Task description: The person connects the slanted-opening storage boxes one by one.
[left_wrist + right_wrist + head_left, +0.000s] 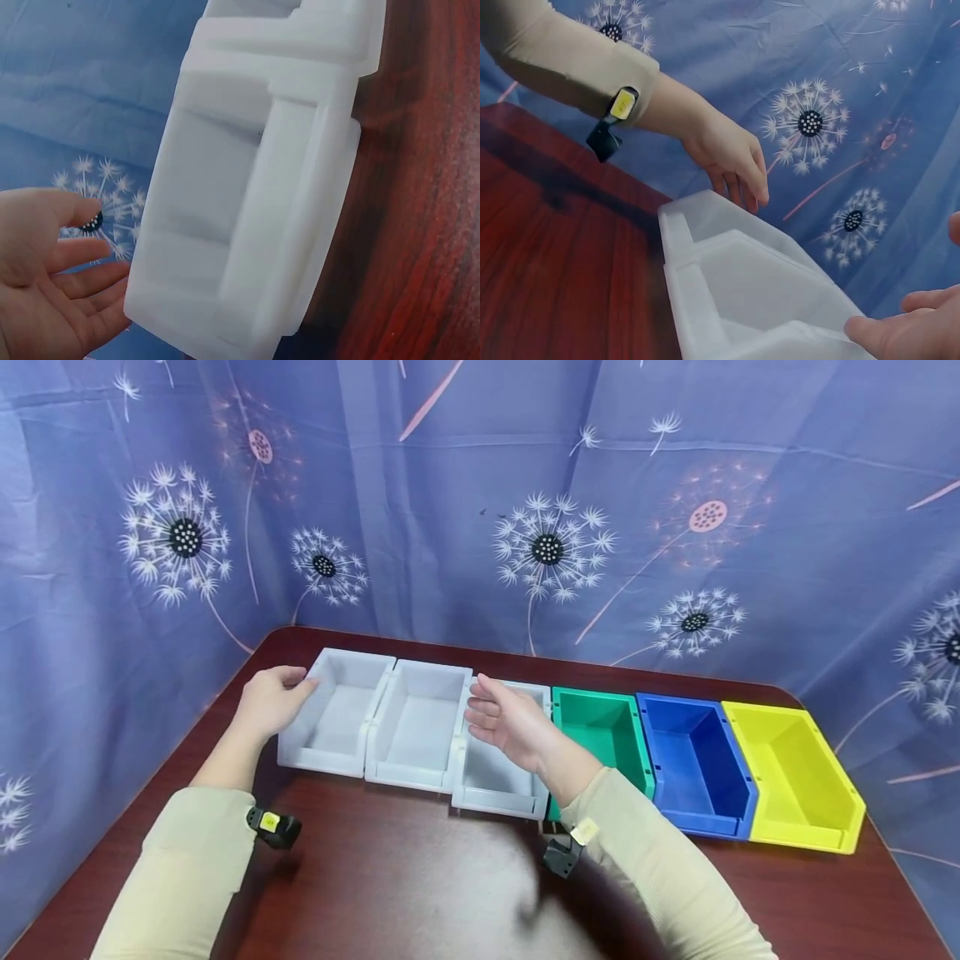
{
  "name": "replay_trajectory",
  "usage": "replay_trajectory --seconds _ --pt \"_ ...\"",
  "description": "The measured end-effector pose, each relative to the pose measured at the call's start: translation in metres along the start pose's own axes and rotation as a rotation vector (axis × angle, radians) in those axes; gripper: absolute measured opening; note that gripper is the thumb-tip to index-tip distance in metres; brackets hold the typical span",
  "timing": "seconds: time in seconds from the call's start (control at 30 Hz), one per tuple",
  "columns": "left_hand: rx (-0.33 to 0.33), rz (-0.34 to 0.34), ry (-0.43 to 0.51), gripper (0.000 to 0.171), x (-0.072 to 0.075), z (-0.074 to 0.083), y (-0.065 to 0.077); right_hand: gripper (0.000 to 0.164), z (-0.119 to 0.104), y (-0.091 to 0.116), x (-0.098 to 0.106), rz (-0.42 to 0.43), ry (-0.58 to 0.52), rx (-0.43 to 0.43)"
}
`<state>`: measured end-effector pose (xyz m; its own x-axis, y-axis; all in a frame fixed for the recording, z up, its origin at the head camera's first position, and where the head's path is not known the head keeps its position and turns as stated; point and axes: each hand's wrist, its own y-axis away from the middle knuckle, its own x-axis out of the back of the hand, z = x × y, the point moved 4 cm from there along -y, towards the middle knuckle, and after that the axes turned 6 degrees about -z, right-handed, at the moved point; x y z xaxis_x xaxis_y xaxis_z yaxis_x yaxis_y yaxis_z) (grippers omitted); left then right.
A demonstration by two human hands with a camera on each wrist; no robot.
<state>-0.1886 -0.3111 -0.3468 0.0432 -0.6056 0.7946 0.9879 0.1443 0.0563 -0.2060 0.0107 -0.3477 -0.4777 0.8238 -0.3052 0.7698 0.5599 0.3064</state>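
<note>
My left hand [270,702] is at the outer left side of the leftmost white bin [337,718], its thumb and fingers near the rim. In the left wrist view, the left hand [56,277] shows loosely extended fingers close beside a white bin [289,202]; whether they touch it I cannot tell. Over the third white bin [498,777] is my right hand [513,722], fingers extended and holding nothing. In the right wrist view, part of the right hand [919,326] shows by the white bins' edge. A middle white bin [420,727] lies between the hands.
Right of the white bins, a green bin [600,727], a blue bin [690,768] and a yellow bin [798,777] continue the row. All stand on a dark red-brown table [390,877]. A blue dandelion-patterned curtain [435,527] hangs behind and at the sides.
</note>
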Motion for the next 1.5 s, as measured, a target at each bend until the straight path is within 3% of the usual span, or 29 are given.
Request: replay_trajectory --seconds 0.23,0.57,0.83,0.97,1.13,1.27,1.5 --pt "0.082 0.028 0.019 0.039 -0.005 -0.020 -0.004 0.063 0.005 -0.004 -0.008 -0.008 -0.004 -0.042" --pt "0.081 0.032 0.052 0.038 -0.003 -0.021 -0.006 0.061 -0.004 -0.012 -0.020 0.001 0.011 -0.058" --pt "0.102 0.058 0.060 0.039 0.008 -0.036 -0.004 0.064 0.003 -0.026 -0.023 0.037 0.026 -0.039" --pt "0.110 0.068 0.106 0.039 0.010 -0.046 -0.005 0.062 0.004 -0.040 -0.024 0.104 0.098 -0.024" --pt "0.134 0.066 0.229 0.041 0.007 -0.058 -0.008 0.059 0.005 -0.059 -0.029 0.156 0.180 -0.047" --pt "0.156 0.065 0.308 0.043 0.005 -0.062 -0.010 0.069 0.008 -0.069 -0.036 0.186 0.311 -0.095" --pt "0.188 0.046 0.366 0.045 0.008 -0.072 -0.014 0.067 0.007 -0.081 -0.040 0.316 0.895 -0.073"
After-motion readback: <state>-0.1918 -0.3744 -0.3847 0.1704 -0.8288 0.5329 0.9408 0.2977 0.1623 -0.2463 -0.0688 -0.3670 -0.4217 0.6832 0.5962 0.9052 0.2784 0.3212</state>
